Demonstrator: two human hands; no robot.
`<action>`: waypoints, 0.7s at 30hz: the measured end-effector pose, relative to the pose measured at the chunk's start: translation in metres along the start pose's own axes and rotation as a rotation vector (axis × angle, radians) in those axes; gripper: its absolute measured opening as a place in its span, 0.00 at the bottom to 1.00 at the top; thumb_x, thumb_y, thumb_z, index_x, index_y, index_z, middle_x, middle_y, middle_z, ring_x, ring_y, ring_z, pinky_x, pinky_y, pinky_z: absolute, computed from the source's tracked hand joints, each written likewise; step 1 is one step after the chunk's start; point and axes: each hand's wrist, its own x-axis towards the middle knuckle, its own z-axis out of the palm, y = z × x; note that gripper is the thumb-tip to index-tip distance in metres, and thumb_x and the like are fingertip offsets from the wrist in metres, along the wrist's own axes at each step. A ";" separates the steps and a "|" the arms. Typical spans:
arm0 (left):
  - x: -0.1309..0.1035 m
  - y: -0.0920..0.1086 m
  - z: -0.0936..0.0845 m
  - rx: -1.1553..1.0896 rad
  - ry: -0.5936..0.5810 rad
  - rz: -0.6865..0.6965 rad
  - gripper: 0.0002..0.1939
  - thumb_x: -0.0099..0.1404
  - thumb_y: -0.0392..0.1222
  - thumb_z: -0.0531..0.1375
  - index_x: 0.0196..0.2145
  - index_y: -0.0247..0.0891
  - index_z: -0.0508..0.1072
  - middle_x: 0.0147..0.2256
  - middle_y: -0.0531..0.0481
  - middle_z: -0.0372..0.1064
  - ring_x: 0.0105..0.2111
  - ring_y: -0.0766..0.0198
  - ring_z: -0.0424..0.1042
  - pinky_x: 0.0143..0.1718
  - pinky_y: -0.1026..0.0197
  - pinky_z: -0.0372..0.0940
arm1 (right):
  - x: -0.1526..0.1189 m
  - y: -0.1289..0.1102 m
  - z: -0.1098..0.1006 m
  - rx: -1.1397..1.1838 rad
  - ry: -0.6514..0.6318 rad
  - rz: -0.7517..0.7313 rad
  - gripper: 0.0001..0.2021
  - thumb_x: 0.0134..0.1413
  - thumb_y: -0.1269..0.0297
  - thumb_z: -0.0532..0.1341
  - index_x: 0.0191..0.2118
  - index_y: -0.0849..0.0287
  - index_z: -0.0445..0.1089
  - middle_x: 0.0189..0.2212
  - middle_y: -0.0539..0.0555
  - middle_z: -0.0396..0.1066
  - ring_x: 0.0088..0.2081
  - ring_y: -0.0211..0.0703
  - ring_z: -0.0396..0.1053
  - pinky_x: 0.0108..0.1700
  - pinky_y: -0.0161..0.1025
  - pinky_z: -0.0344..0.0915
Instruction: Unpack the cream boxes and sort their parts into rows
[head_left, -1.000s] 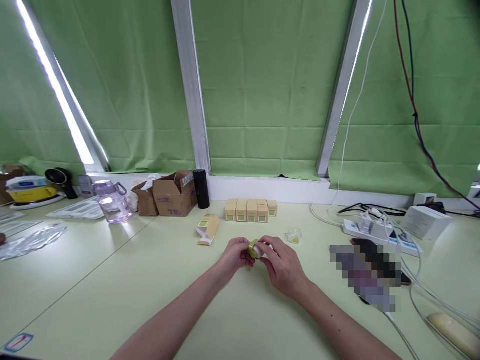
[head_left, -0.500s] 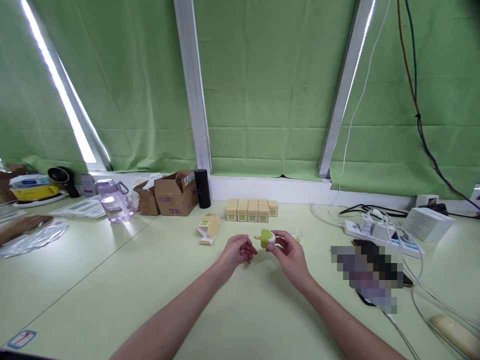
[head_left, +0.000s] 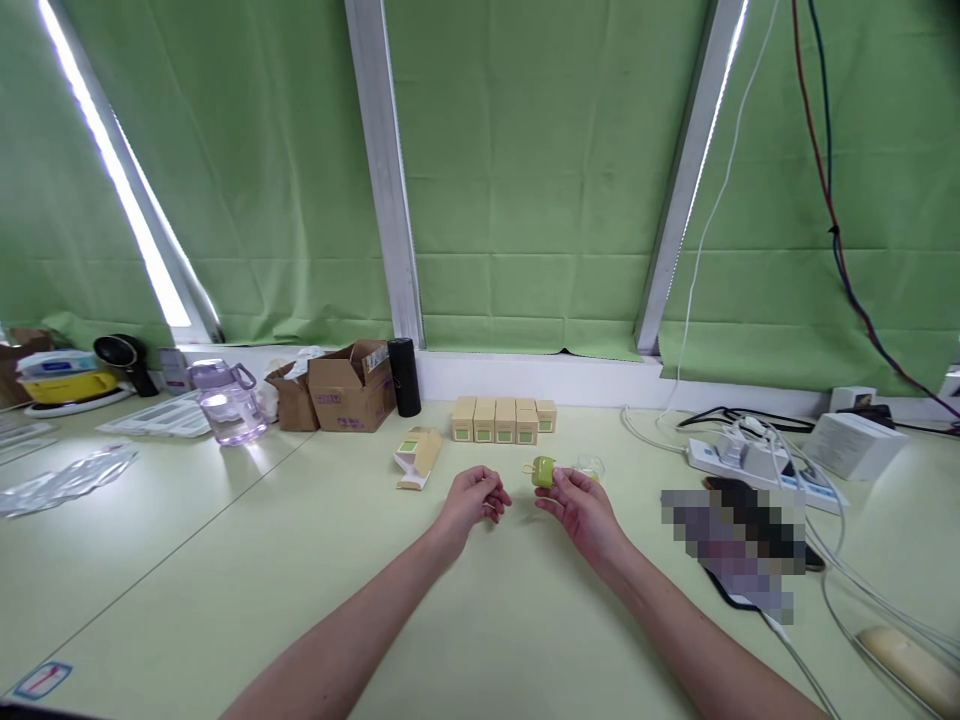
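My right hand (head_left: 585, 508) pinches a small green object with a thin loop (head_left: 544, 472) between thumb and fingertips, raised above the tabletop. The loop points left, and part of the object is covered by my fingers. To its left, my left hand (head_left: 474, 505) hovers with fingers loosely curled and apart, and nothing shows in it. Just behind my right hand sits a clear plastic piece (head_left: 591, 465) with some yellow in it. An opened small carton (head_left: 418, 457) lies beyond my left hand. Several small tan boxes (head_left: 495, 420) stand in a row at the back.
A brown cardboard box (head_left: 351, 390), a black cylinder (head_left: 405, 378) and a purple water bottle (head_left: 229, 405) stand at the back left. On the right are a power strip (head_left: 705, 458) with plugs and cables, blurred dark phone-like items (head_left: 739, 550) and a beige mouse-shaped object (head_left: 911, 665).
My right hand has shifted slightly right and turned the green object, hiding more of its white side. My left hand has barely moved. Another person's hand at the far left has gone from view.
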 end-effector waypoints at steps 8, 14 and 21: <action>0.002 0.001 0.003 0.089 0.104 0.191 0.16 0.56 0.50 0.71 0.32 0.37 0.72 0.28 0.47 0.73 0.29 0.63 0.71 0.26 0.64 0.66 | -0.002 0.003 0.001 -0.325 0.022 -0.174 0.26 0.42 0.43 0.76 0.39 0.59 0.76 0.38 0.57 0.78 0.37 0.48 0.76 0.41 0.48 0.77; -0.008 0.003 0.009 0.281 0.074 0.334 0.13 0.61 0.48 0.68 0.41 0.39 0.75 0.38 0.43 0.75 0.39 0.57 0.73 0.29 0.63 0.67 | -0.007 0.010 -0.002 -0.716 -0.009 -0.426 0.17 0.57 0.48 0.67 0.45 0.55 0.74 0.44 0.57 0.75 0.39 0.48 0.75 0.42 0.47 0.77; -0.019 0.006 0.015 0.370 -0.038 0.376 0.14 0.64 0.45 0.66 0.47 0.41 0.76 0.44 0.43 0.76 0.38 0.58 0.74 0.37 0.61 0.68 | -0.009 0.016 -0.006 -1.031 -0.130 -0.731 0.10 0.65 0.61 0.60 0.50 0.52 0.71 0.46 0.58 0.71 0.42 0.49 0.75 0.42 0.48 0.78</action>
